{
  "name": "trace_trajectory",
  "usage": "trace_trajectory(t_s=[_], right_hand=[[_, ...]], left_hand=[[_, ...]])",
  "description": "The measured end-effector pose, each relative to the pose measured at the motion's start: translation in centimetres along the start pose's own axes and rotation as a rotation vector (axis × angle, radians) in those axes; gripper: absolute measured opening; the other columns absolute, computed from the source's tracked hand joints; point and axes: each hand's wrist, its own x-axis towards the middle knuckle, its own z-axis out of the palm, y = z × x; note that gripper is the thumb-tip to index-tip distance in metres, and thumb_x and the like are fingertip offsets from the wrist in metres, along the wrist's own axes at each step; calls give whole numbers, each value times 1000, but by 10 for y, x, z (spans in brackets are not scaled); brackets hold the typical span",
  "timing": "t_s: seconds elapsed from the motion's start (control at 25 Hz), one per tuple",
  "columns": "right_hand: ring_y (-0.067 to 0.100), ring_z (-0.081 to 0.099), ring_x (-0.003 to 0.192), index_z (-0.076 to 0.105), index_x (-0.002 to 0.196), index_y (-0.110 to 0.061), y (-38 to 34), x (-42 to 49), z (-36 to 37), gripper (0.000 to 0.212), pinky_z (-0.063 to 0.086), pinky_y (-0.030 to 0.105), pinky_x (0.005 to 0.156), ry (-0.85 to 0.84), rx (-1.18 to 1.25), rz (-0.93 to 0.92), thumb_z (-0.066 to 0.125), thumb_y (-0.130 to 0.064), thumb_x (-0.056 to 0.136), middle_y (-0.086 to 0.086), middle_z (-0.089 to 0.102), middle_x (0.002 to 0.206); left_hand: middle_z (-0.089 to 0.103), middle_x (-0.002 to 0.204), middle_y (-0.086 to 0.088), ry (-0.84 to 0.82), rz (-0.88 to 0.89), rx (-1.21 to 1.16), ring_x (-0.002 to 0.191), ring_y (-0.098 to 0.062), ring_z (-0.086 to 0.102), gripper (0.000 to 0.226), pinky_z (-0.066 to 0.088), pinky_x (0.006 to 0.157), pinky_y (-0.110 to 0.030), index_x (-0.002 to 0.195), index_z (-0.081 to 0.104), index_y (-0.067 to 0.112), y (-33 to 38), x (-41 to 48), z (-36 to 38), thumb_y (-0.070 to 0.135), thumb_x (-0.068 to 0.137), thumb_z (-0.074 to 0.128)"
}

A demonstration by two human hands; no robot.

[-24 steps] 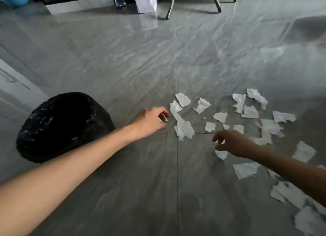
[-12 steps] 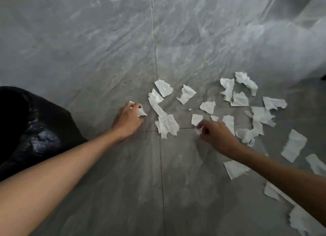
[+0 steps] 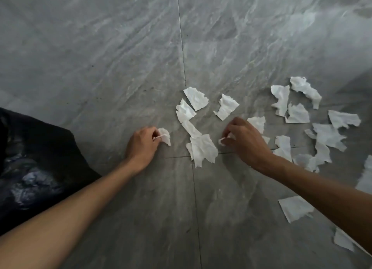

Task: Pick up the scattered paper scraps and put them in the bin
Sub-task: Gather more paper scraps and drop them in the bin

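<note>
Several torn white paper scraps lie scattered on the grey floor, from the middle to the right edge. My left hand (image 3: 143, 145) pinches one small scrap (image 3: 165, 136) at its fingertips. My right hand (image 3: 244, 142) is closed on another small scrap (image 3: 222, 141), just right of a larger crumpled scrap (image 3: 203, 150). The bin (image 3: 34, 168), lined with a black bag, stands at the left edge, partly cut off by the frame, close beside my left forearm.
The floor is glossy grey marble tile (image 3: 100, 57) with grout lines crossing under the scraps. More scraps lie under and behind my right forearm, such as one large scrap (image 3: 295, 209) at the lower right.
The view has tilted down and closer to the floor. My left hand has closed on a scrap. My right hand has moved left and taken hold of a small scrap.
</note>
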Motion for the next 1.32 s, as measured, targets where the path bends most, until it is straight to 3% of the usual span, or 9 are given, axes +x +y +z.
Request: trace_trajectory(t_s=[0.16,0.28,0.4,0.52,0.6,0.88,1.0,1.12,1.32], right_hand=[[23,55,100,68,83,-17,-31,-7,31,8,51,36,79,-156,-166,-389,71,-19,76,4,61,110],[24,56,88,63,83,-15,-25,-14,38,6,50,38,68,-154,-121,-349,66,-12,79,5,63,92],[15,56,73,63,82,-16,-22,-24,27,10,45,27,64,-147,89,-231,67,-8,79,-1,60,82],[5,59,73,65,87,-21,-16,-39,6,13,46,19,65,-70,387,75,69,-11,80,-8,63,82],[12,61,75,65,97,-20,-11,-46,-6,18,49,26,72,-38,620,267,70,-12,82,-1,65,86],[22,62,79,69,99,2,-25,-58,-16,16,49,30,77,-92,953,511,60,-7,89,25,70,89],[22,58,76,69,95,1,-43,-53,-19,14,47,30,72,-131,915,509,60,-9,89,17,67,85],[15,55,67,72,90,-9,-57,-49,-20,11,41,28,62,-90,637,419,63,-15,87,9,66,74],[14,58,63,72,86,-17,-49,-53,-20,9,39,24,54,-85,468,354,64,-18,86,3,69,72]], left_hand=[[63,109,-1,87,185,5,101,-23,57,7,46,85,-35,83,68,15,15,0,-9,22,81,70],[59,129,-1,13,464,119,115,-25,51,7,39,99,-34,86,68,14,35,18,-9,17,80,69],[58,131,-1,-183,603,251,120,-23,50,7,42,95,-35,89,67,13,51,29,6,17,83,65],[65,110,-6,-180,621,217,103,-27,57,5,49,80,-38,87,65,10,52,28,15,12,83,64],[65,99,-10,-171,593,202,95,-30,60,6,49,74,-40,90,64,10,50,20,17,11,84,61],[70,107,-13,-170,356,21,99,-31,65,27,49,80,-35,112,63,10,54,-9,-5,11,85,62],[71,97,-14,-157,343,51,92,-32,65,14,42,73,-32,95,70,7,48,-17,-27,11,84,61],[68,96,-13,-99,341,39,90,-30,64,12,43,76,-33,92,71,7,42,-19,-41,10,84,63],[57,131,-6,-104,429,206,115,-29,53,14,43,95,-36,94,71,11,53,7,-20,17,83,67]])
